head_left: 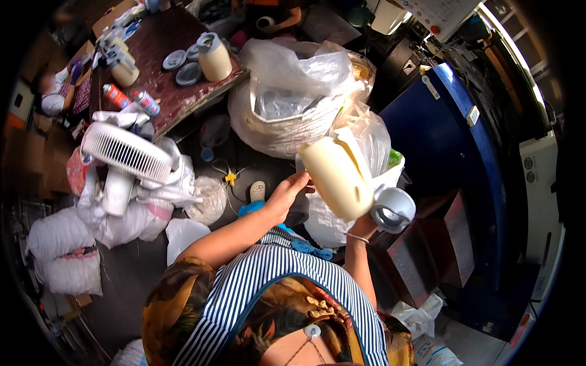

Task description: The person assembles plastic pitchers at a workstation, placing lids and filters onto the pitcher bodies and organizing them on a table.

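So the biggest thing here is the blue machine (427, 122) hogging the right side, and then there's the dark red tabletop (168, 39) up on the left. A fat white sack (265, 131) sits on the floor just off the tabletop's right corner, probably so it's within arm's reach. The white fan (128, 149) is wedged among white bags by the near-left corner, maybe just for the breeze. The cream jug (336, 174) is off the tabletop altogether, up in the air in front of the person's striped apron (244, 287), tilted, likely so its side can be seen. Another jug (215, 61) stands upright near the right corner, and a couple more (124, 72) are by the left edge, which I'd guess keeps the middle free. The left hand (285, 198) is half curled, fingertips right at the held jug's left side, steadying it by the look of it, but can't tell how firm the grip is. The right hand (363, 227) is mostly hidden at the jug's lower end, seemingly taking the weight; no telling how closed its fingers are. A grey part (394, 210) sits right beside that hand, maybe held too. Grey lids (188, 74) lie flat near the upright jug, spray cans (116, 96) toward the near-left corner.
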`<state>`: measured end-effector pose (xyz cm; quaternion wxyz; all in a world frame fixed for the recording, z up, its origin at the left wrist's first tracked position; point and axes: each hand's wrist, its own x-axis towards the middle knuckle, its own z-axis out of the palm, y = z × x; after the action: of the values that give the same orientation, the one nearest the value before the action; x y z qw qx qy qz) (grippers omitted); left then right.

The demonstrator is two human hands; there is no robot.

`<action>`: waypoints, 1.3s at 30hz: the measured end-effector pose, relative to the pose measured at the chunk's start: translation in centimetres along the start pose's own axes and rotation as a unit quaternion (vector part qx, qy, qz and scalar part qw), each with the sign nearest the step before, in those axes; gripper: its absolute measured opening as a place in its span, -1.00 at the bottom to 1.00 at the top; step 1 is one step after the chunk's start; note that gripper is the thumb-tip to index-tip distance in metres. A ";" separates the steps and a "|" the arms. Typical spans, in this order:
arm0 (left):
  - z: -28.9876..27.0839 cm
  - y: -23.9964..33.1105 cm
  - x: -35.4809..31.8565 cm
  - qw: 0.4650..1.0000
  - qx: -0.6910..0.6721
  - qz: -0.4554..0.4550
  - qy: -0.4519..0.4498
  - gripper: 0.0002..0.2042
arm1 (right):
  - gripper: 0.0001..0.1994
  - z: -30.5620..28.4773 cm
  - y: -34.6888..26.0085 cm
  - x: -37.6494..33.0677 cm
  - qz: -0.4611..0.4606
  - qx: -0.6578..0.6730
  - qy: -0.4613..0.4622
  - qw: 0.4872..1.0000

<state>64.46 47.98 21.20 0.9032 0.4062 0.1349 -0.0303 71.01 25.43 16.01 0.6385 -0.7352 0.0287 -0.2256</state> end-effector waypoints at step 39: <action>-12.8 23.7 26.1 0.890 0.069 0.181 0.412 -0.90 | -0.63 48.4 39.4 61.0 0.224 -0.594 -0.090 0.767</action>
<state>90.63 74.73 23.27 0.7259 0.4609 0.4170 0.2946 153.19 42.88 -7.54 0.1060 -0.9573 0.2636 0.0531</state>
